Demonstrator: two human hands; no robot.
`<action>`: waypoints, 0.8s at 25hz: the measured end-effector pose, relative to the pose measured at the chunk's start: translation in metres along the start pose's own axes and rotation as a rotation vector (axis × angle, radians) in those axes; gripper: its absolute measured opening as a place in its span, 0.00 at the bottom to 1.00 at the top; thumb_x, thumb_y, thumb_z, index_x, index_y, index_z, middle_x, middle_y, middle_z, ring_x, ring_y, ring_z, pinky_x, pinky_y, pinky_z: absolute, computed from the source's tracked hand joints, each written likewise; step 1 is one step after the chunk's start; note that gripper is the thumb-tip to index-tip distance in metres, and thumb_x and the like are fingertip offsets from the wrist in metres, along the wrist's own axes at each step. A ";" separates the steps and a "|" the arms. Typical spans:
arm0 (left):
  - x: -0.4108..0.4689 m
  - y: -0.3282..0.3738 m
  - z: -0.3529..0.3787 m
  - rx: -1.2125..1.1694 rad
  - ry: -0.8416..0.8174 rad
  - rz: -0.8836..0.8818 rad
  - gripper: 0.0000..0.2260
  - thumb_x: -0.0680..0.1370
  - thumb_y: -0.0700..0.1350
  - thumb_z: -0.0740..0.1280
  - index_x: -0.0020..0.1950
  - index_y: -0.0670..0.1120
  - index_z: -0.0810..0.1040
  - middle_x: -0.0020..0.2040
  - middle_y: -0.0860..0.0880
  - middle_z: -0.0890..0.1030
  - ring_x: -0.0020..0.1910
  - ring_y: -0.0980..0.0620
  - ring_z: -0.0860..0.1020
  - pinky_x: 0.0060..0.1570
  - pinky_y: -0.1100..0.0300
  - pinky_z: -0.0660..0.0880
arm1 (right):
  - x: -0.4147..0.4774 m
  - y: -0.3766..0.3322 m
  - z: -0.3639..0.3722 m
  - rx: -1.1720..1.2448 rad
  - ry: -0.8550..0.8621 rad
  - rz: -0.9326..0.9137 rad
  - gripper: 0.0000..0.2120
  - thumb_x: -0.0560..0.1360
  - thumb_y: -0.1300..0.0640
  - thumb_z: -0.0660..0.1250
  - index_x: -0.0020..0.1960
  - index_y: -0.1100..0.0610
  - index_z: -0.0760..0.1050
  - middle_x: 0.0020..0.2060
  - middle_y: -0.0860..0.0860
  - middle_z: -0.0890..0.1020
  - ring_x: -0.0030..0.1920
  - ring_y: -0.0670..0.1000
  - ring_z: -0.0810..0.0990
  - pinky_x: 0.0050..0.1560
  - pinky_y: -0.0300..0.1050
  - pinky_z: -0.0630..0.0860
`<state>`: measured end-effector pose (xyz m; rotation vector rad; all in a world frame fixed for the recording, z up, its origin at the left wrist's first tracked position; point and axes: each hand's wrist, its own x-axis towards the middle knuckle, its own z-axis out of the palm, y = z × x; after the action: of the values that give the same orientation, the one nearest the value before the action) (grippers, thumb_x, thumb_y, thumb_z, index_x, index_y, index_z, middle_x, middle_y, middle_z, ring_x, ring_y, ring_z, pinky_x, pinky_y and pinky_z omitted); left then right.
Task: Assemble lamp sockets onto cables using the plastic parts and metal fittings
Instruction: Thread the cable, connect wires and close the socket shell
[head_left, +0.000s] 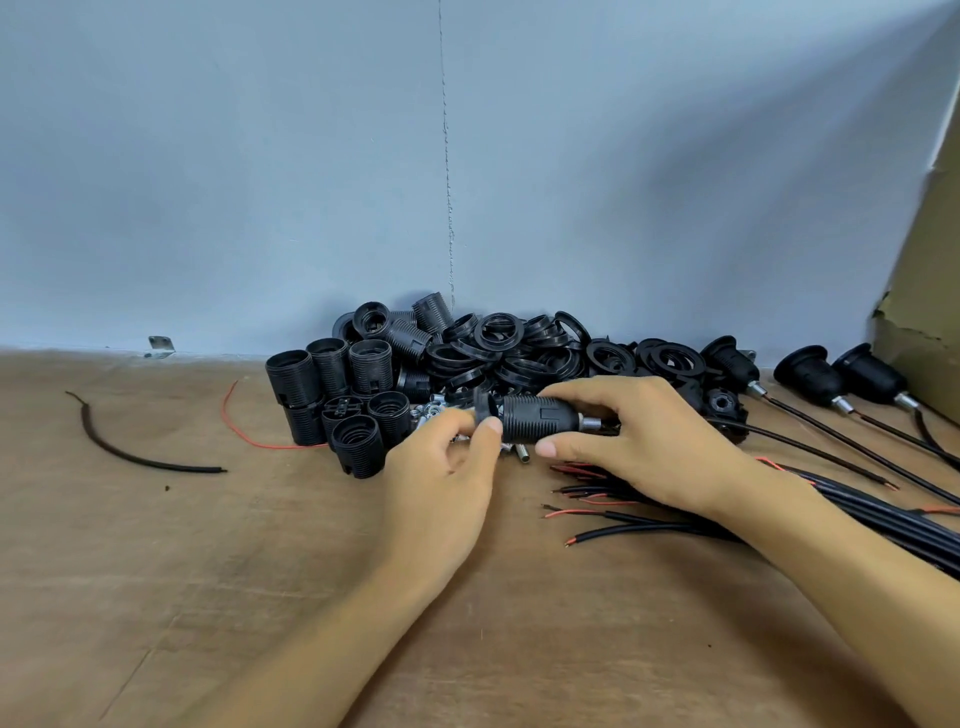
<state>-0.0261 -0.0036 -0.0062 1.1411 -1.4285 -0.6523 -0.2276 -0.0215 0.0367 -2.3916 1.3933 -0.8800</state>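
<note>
Wooden tabletop (182, 571); left hand (441, 467) and right hand (649, 441) grips tight on one socket (540, 414), ring pile (519, 348) behind.

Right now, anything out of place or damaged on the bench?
Left of the black plastic parts pile lie two strays: a curved black cable offcut and a loose thin red wire. The brown cardboard sheet at far right has a torn edge. The black threaded lamp socket held by left hand and right hand looks fine.
</note>
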 end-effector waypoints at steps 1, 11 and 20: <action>-0.002 0.003 0.000 0.047 -0.019 0.039 0.08 0.81 0.45 0.68 0.42 0.50 0.82 0.33 0.59 0.82 0.34 0.62 0.80 0.36 0.70 0.71 | 0.000 -0.001 0.002 -0.010 0.008 -0.015 0.21 0.69 0.34 0.68 0.58 0.42 0.77 0.49 0.44 0.84 0.50 0.44 0.80 0.53 0.41 0.73; -0.001 -0.002 -0.004 0.101 -0.083 0.098 0.10 0.84 0.45 0.63 0.48 0.49 0.84 0.36 0.43 0.81 0.36 0.44 0.76 0.35 0.61 0.67 | -0.005 -0.009 0.013 -0.050 0.130 0.024 0.22 0.72 0.30 0.64 0.58 0.42 0.78 0.41 0.38 0.82 0.38 0.37 0.77 0.38 0.38 0.69; -0.004 0.002 -0.002 0.062 -0.029 0.217 0.12 0.82 0.41 0.68 0.64 0.47 0.84 0.48 0.62 0.86 0.49 0.70 0.81 0.47 0.78 0.71 | -0.006 -0.010 0.016 0.056 0.126 0.041 0.16 0.81 0.39 0.56 0.46 0.45 0.78 0.24 0.37 0.75 0.27 0.41 0.75 0.33 0.30 0.66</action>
<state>-0.0248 0.0014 -0.0055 1.0099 -1.5798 -0.4763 -0.2131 -0.0128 0.0264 -2.2937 1.4367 -1.0616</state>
